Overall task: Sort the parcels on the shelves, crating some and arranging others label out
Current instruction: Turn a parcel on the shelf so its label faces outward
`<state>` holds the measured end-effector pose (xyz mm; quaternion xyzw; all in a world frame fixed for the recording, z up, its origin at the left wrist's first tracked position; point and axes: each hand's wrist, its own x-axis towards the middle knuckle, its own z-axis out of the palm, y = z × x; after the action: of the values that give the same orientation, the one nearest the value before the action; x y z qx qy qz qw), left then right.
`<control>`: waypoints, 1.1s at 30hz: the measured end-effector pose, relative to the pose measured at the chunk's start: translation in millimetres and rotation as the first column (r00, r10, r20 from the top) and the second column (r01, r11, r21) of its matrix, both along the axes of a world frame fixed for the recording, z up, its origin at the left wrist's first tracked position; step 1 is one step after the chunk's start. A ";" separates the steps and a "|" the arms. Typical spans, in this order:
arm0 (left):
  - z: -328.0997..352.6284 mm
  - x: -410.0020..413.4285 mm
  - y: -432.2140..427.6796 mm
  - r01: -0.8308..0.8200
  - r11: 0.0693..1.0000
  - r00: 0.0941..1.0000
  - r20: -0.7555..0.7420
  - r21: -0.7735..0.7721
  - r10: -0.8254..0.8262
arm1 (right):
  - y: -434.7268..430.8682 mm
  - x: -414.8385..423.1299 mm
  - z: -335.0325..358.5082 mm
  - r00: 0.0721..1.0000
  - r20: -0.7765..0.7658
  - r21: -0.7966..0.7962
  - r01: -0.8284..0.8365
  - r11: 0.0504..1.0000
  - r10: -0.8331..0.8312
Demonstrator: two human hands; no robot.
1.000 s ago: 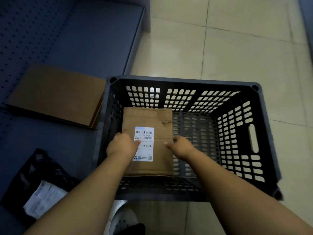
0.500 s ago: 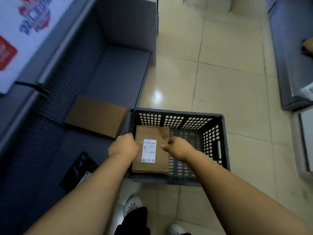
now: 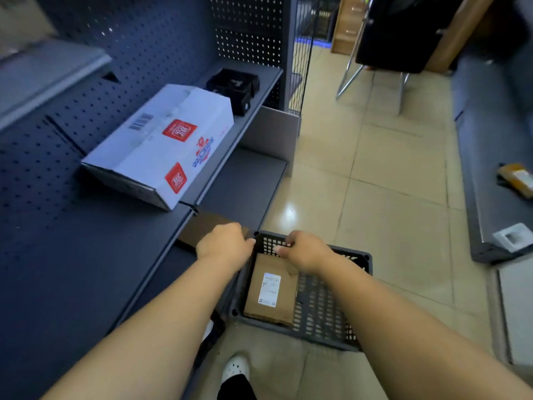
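Observation:
A brown cardboard parcel (image 3: 284, 301) lies flat in the left half of the dark grey slatted crate (image 3: 359, 256) on the floor, its white label facing up. My left hand (image 3: 225, 243) hovers over the crate's far left corner. My right hand (image 3: 305, 249) hangs above the parcel's far end. Both hands are loosely curled, hold nothing and are clear of the parcel. A large white box with red logos (image 3: 161, 145) sits on the middle shelf at left. A small black box (image 3: 233, 88) stands behind it.
A flat brown cardboard piece (image 3: 199, 226) lies on the bottom shelf beside the crate. A black bag (image 3: 215, 332) peeks out under my left arm. Across the aisle, a low shelf holds a brown parcel (image 3: 516, 180) and a white one (image 3: 512, 236). A chair (image 3: 401, 33) stands beyond.
Both hands let go of the brown parcel and rose out of the crate. My view lifted from the crate toward the shelves and the aisle.

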<state>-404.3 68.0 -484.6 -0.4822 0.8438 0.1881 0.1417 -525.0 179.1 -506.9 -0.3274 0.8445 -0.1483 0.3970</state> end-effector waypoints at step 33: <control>377.2 217.1 38.1 -0.517 0.664 0.806 -0.569 -0.540 0.164 | -69.8 190.2 373.5 0.905 -0.418 -0.687 -0.373 0.624 0.082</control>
<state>-187.2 106.1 -107.4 -0.5925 0.7506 0.0059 -0.2922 -334.8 109.3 -133.4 -0.5886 0.7126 -0.3721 0.0856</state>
